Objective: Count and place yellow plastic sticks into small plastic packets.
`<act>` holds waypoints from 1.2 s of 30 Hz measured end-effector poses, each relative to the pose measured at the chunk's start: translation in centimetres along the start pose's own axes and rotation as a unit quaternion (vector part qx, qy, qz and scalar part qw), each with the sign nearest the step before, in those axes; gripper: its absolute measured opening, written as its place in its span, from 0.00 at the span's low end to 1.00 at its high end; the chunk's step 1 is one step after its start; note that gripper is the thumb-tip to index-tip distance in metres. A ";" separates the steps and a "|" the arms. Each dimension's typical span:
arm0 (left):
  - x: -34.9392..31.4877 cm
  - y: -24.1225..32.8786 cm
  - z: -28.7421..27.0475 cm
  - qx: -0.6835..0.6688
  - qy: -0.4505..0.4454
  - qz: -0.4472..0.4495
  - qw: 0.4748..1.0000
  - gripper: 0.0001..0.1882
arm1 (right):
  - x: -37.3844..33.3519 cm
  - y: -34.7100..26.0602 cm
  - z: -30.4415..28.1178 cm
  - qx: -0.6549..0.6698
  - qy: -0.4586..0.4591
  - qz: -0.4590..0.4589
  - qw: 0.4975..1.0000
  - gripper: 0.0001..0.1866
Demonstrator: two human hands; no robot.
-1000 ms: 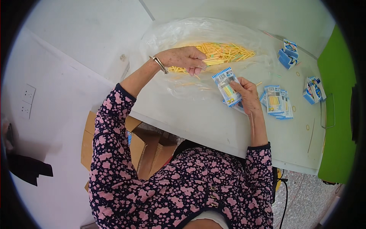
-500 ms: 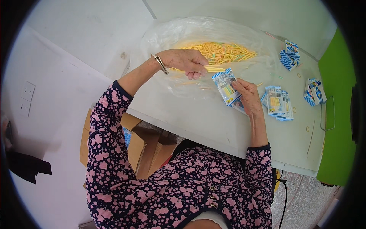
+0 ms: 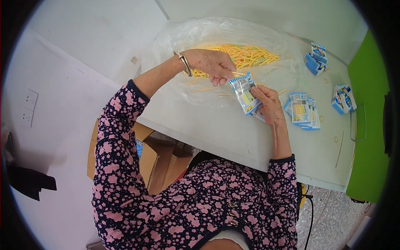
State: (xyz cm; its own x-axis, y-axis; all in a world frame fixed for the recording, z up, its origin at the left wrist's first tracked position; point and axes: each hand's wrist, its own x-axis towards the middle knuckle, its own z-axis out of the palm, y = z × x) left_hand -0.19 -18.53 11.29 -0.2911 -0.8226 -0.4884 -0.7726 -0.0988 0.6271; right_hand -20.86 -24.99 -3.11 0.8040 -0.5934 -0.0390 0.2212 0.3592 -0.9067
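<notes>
My left hand [image 3: 214, 66] pinches a few thin yellow sticks [image 3: 238, 74], whose ends meet the upper part of a small packet. That blue-and-white packet [image 3: 245, 93], partly see-through with yellow and greenish sticks inside, is gripped by my right hand [image 3: 270, 104], thumb on its front. Another packet [image 3: 259, 113] shows partly beneath it in the same hand. Whether the stick ends are inside the packet or behind its edge, I cannot tell. Beyond my left hand a heap of loose yellow sticks [image 3: 246, 56] lies on a clear plastic bag [image 3: 216, 29].
Right of my right hand lie several filled packets [image 3: 302, 110]. Bundled packets [image 3: 316, 60] [image 3: 344, 100] sit farther right, near rubber bands [image 3: 336, 139] and a green panel [image 3: 371, 116]. A cardboard box [image 3: 146, 162] stands below the table's [image 3: 233, 137] near edge.
My left hand has moved right, bringing the sticks up to the packet's upper edge. The packet has shifted slightly left and up in my right hand.
</notes>
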 end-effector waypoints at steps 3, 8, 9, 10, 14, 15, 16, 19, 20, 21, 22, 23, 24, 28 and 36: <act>-0.4 0.4 -0.7 -0.032 0.061 0.016 0.998 0.16 | 0.0 -0.2 0.4 0.089 -0.015 -0.010 0.996 0.11; -0.8 0.8 -1.9 -0.065 0.160 0.034 0.984 0.15 | -0.2 -0.5 0.4 0.149 -0.008 -0.014 0.989 0.09; -0.5 -0.3 -2.1 0.021 0.235 0.079 0.969 0.16 | -0.2 -0.6 0.5 0.164 0.004 -0.012 0.986 0.09; -0.1 -1.3 -2.1 0.106 0.306 0.123 0.938 0.17 | -0.1 -0.5 0.5 0.163 0.004 -0.013 0.986 0.09; 0.4 -1.6 1.1 -0.100 0.221 0.059 0.968 0.19 | 0.3 -0.2 -0.2 0.201 0.014 -0.034 0.979 0.11; 0.5 -1.2 2.3 -0.165 0.232 0.053 0.957 0.20 | 0.4 -0.1 -0.1 0.201 0.021 -0.036 0.979 0.11; 0.7 -1.0 3.0 -0.230 0.244 0.047 0.941 0.21 | 0.4 0.0 0.0 0.201 0.022 -0.036 0.979 0.11; 2.2 -0.6 4.1 -0.119 0.265 0.087 0.953 0.22 | 0.5 0.0 0.3 0.195 0.022 -0.029 0.980 0.12; 2.6 -0.3 4.4 -0.014 0.301 0.101 0.948 0.23 | 0.4 0.0 0.4 0.200 0.023 -0.026 0.979 0.12; 2.9 0.0 4.7 -0.015 0.301 0.101 0.948 0.23 | 0.4 0.0 0.4 0.204 0.025 -0.022 0.978 0.13; 3.0 0.5 4.9 0.017 0.300 0.093 0.949 0.23 | 0.4 0.0 0.3 0.204 0.025 -0.022 0.978 0.13; 3.1 0.9 5.1 0.048 0.298 0.085 0.950 0.24 | 0.4 0.2 0.2 0.185 0.025 -0.027 0.982 0.13; 3.4 0.9 5.4 0.048 0.297 0.086 0.950 0.24 | 0.5 0.3 0.1 0.166 0.025 -0.032 0.985 0.13; 4.3 0.1 5.9 -0.001 0.335 0.129 0.933 0.21 | 0.4 -0.2 0.4 0.173 0.043 -0.041 0.983 0.13; 4.8 0.3 5.6 -0.086 0.355 0.134 0.921 0.18 | -0.2 -2.2 -0.8 0.018 0.009 -0.031 0.999 0.11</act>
State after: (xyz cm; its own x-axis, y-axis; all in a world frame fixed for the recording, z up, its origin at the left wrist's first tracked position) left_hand -4.92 -19.36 5.73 0.0307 -0.9831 0.1803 -0.6087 0.1247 0.7836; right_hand -21.98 -26.22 -1.39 0.7786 -0.6275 0.0087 0.2894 0.3466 -0.8922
